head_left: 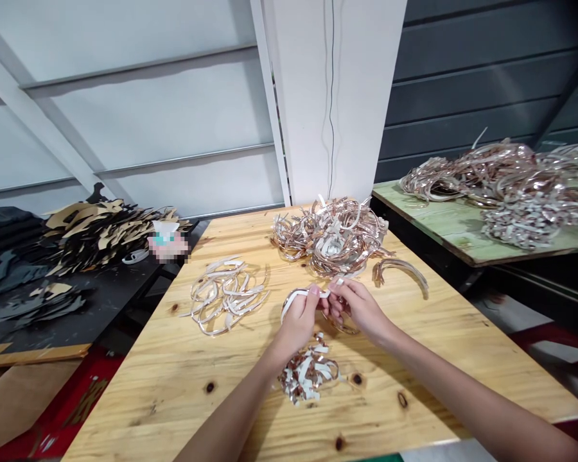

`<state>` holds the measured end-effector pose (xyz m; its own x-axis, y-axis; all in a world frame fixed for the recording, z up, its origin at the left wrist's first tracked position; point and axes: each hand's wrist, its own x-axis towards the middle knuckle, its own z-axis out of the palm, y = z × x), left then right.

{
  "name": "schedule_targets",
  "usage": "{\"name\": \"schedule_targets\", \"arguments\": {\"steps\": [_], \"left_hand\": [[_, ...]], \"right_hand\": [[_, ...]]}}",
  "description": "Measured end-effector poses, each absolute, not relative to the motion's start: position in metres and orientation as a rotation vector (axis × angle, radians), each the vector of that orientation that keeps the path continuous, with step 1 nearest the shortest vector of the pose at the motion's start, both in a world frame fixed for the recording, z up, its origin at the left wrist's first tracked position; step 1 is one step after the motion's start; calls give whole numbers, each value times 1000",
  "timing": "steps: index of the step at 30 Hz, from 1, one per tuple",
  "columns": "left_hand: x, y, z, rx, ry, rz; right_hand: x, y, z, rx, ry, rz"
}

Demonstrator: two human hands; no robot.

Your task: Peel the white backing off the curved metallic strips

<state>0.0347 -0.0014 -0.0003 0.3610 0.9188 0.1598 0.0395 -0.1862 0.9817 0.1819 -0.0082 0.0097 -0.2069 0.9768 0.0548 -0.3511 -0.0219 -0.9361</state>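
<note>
**Bright, even light across my table**

Everything looks sharp and evenly lit. A soft shadow falls beside my right hand on the pine table. Glare sparkles off the metallic strips at far right. The roof beam bows at far left, near a pixelated blur.

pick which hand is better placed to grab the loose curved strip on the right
Probably the right hand: it sits closer to that curved strip than the left hand does. Both hands seem to pinch a white strip, though, so it would need to let go first.
</note>
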Motion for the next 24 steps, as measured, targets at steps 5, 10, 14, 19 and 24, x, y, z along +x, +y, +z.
{"name": "schedule_targets", "arguments": {"steps": [5, 10, 14, 19, 24], "left_hand": [[33, 2, -6, 1528, 885, 1041], [34, 1, -5, 1540, 896, 1071], [34, -4, -4, 1502, 862, 1091], [28, -9, -4, 1807, 911, 918], [28, -10, 0, 1888, 825, 865]], "right_hand": [[183, -7, 11, -756, -818, 1607], [184, -5, 17, -710, -631, 1612], [185, -5, 16, -715, -646, 1558], [188, -12, 12, -755, -1122, 1316], [188, -19, 13, -777, -1333, 1285]]}}
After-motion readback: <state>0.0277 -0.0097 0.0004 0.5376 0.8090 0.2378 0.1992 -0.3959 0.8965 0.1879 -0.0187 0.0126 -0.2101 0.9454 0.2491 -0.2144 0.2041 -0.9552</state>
